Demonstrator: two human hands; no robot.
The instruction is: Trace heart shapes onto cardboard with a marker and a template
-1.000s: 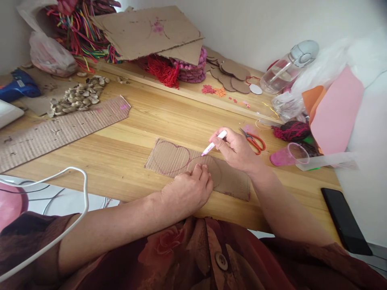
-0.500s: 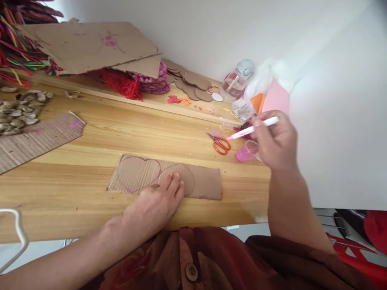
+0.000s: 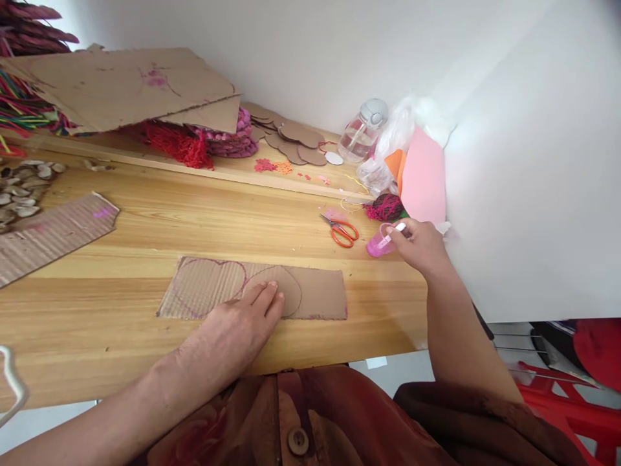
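Observation:
My left hand [image 3: 252, 320] lies flat, fingers stretched out, on a rounded cardboard cutout [image 3: 290, 294]. Beneath it is a cardboard strip [image 3: 323, 294], whose left end carries a purple heart outline. Between the fingers of my right hand [image 3: 421, 244] is a white marker [image 3: 396, 229]; its tip points down into a small clear plastic cup [image 3: 374, 248] with pink liquid at the bottom. Orange-handled scissors [image 3: 343, 234] rest just left of the cup, blades pointing up and left.
Dark red yarn [image 3: 385, 207] and a pink sheet [image 3: 424, 178] stand behind the cup. A bottle [image 3: 361, 133] and cardboard cutouts [image 3: 301, 136] sit on the ledge. At left are shells [image 3: 24, 191], a second cardboard strip [image 3: 58, 226] and a large cardboard sheet [image 3: 121, 84].
My right hand has come down with the marker, from above the scissors and cup to the cup, and the tip is now inside it. My left hand stays on the cutout. The view has shifted slightly.

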